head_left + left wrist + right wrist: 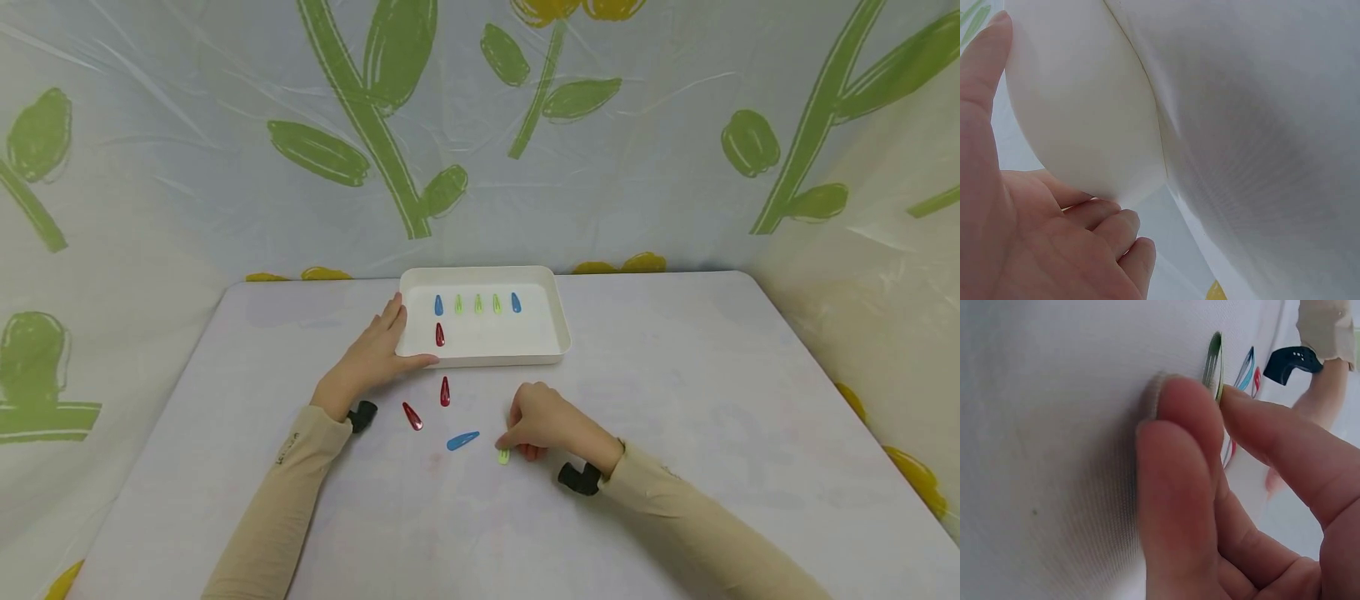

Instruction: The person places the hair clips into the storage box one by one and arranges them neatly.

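Note:
In the head view my left hand (372,348) rests against the near left corner of a white tray (495,362). Its fingers lie along the left wall, the thumb along the front one; the left wrist view shows them touching the tray's outside (1085,106). My right hand (543,419) pinches a light green snap hair clip (504,457) at the table surface, between thumb and finger. That green clip (1211,365) points away from the fingertips in the right wrist view. Left of this hand lie a blue hair clip (462,441) and two red ones, one upper (445,392), one lower (412,416).
Inside the tray a row runs from a blue clip (438,305) through three green clips (477,304) to another blue clip (516,302). Below the row's left end sits a red clip (439,334). Behind the white table (660,350) hangs a leaf-patterned sheet (637,183).

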